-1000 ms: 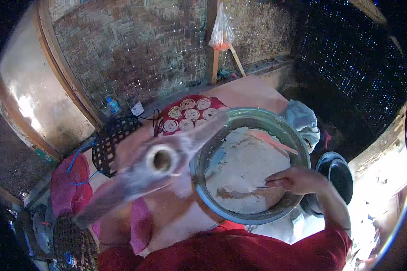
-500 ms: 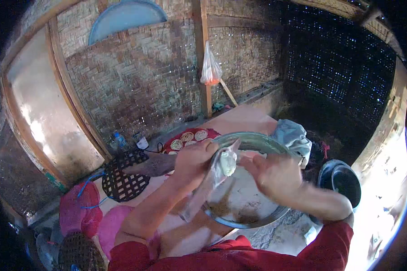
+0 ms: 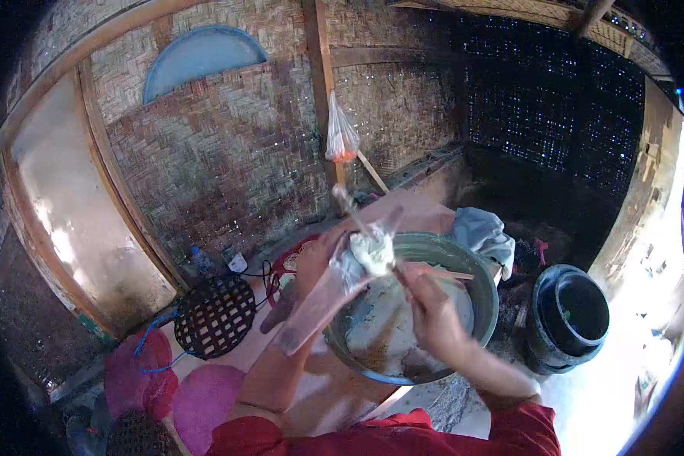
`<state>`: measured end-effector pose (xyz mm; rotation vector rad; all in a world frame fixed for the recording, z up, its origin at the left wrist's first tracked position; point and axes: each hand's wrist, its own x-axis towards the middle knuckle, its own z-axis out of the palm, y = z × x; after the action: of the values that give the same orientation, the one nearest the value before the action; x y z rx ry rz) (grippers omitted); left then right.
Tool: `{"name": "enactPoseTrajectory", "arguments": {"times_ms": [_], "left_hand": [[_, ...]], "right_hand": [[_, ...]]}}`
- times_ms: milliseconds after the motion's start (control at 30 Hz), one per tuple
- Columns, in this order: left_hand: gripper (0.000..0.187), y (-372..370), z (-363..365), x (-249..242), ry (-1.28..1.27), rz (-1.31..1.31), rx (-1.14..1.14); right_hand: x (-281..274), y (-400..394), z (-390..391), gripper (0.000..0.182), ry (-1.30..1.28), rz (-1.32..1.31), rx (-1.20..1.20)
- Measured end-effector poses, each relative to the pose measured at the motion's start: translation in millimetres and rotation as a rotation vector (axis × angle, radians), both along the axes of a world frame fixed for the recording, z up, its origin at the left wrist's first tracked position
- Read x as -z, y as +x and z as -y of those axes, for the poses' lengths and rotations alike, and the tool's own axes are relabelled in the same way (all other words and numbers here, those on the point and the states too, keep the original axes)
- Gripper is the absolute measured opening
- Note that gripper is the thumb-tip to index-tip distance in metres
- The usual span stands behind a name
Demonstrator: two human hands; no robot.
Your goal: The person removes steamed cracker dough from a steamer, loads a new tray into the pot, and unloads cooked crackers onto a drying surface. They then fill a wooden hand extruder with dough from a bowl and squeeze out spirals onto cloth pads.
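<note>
My left hand [image 3: 315,262] is wrapped round a clear plastic bag [image 3: 311,319], its tail hanging toward my forearm. White dough [image 3: 372,251] bulges at the bag's open top. My right hand [image 3: 433,311], slightly blurred, is closed with its fingers toward the dough; what it grips, perhaps a thin utensil, is not clear. Below both hands stands a large green basin [image 3: 488,292] with a whitish, floury layer inside. Across its far side lies a thin pinkish stick [image 3: 452,273]. A blurred pale shape sticks up beyond the bag.
Left of the basin are a black woven basket [image 3: 214,315] and a pink round mat [image 3: 205,399]. A red tray [image 3: 281,262] with coiled pale pieces lies behind my left hand. Cloth [image 3: 482,235] sits behind the basin, dark buckets [image 3: 566,319] to its right. A plastic bag [image 3: 342,137] hangs from the post.
My right hand has moved down and slightly left, nearer the basin's middle. The bag has tipped more to the left, and more white dough shows at its top.
</note>
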<state>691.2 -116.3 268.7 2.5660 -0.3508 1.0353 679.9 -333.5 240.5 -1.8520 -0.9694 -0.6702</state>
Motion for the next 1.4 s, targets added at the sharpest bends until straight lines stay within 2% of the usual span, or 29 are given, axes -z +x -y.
{"name": "enactPoseTrajectory", "arguments": {"times_ms": [33,100,167,200,233,300,333,367,433,467,500,567,600,633,700,767,833,867,900,967,1000,1100,1167,1233,1267,1300,1367,1400], "left_hand": [[0.041,15,-8,10,-0.189,0.036,0.007],[0.044,17,-16,12,-0.374,0.078,0.006],[0.040,9,-22,4,-0.123,0.253,-0.069],[0.028,5,-11,0,-0.187,0.373,-0.004],[0.028,6,-8,3,-0.188,0.367,-0.003],[0.018,11,-5,6,0.039,0.147,-0.246],[0.016,16,-9,7,0.052,0.138,-0.251],[0.015,20,-12,9,0.066,0.129,-0.257],[0.013,41,-31,29,-0.189,0.227,-0.117],[0.012,45,-41,33,-0.400,0.182,0.086],[0.012,36,-44,22,-0.398,0.187,0.077],[0.018,12,-43,-2,0.279,0.294,-0.266],[0.023,3,-34,-9,0.277,0.299,-0.132],[0.023,-4,-24,-15,0.277,0.293,-0.133],[0.026,-13,-5,-23,0.497,0.208,-0.010],[0.028,-11,3,-20,0.542,0.179,-0.012],[0.036,-2,1,-14,0.333,0.063,0.043],[0.044,-10,-4,-17,0.193,-0.021,0.103],[0.044,-11,-11,-13,0.194,-0.017,0.097],[0.050,-7,-30,-2,0.025,0.004,0.140],[0.048,-8,-40,-3,0.073,-0.067,-0.017],[0.044,-20,-33,-13,0.088,0.036,-0.033],[0.041,-18,-18,-6,0.071,0.040,0.055],[0.042,-29,6,-14,-0.268,-0.087,0.301],[0.043,-22,13,-13,0.020,0.070,0.314],[0.045,-28,29,-12,0.158,-0.143,0.107],[0.043,-29,20,-16,-0.088,0.010,0.337],[0.042,-11,10,-3,-0.331,-0.127,0.414]], "right_hand": [[9,-8,-5,0.044,0.036,-0.106,-0.069],[18,-9,12,0.045,0.041,-0.062,-0.125],[17,-4,30,0.044,-0.013,-0.514,-0.204],[1,-1,31,0.040,-0.009,-0.469,-0.141],[3,-1,29,0.040,-0.009,-0.474,-0.139],[9,4,18,0.037,-0.034,-0.526,-0.086],[23,1,14,0.037,0.060,-0.503,-0.189],[27,-5,13,0.037,0.057,-0.504,-0.194],[25,-17,14,0.036,0.033,-0.653,-0.326],[17,-21,20,0.035,0.020,-0.821,-0.401],[11,-13,29,0.035,0.016,-0.819,-0.410],[-6,18,59,0.036,0.007,-1.371,-0.632],[-14,28,65,0.036,-0.002,-1.653,-0.738],[-20,37,61,0.036,-0.001,-1.660,-0.740],[-25,50,51,0.038,-0.497,-0.630,-0.448],[-37,29,37,0.039,-0.524,-0.022,-0.159],[-57,-7,29,0.041,-0.930,0.607,0.331],[-55,-13,29,0.047,-0.900,0.712,0.314],[-58,-15,34,0.047,-0.896,0.718,0.311],[-72,-25,50,0.045,-0.915,0.732,0.318],[-92,-39,58,0.045,-0.984,0.599,0.343],[-115,-43,65,0.042,-0.913,0.611,0.366],[-107,-29,51,0.040,-0.947,0.618,0.345],[-97,-11,36,0.039,-0.942,0.704,0.415],[-89,0,26,0.041,-0.887,0.678,0.343],[-86,0,30,0.041,-0.885,0.675,0.346],[-95,-5,38,0.042,-0.766,0.663,0.428],[-101,-8,46,0.050,-0.730,0.566,0.429]]}}
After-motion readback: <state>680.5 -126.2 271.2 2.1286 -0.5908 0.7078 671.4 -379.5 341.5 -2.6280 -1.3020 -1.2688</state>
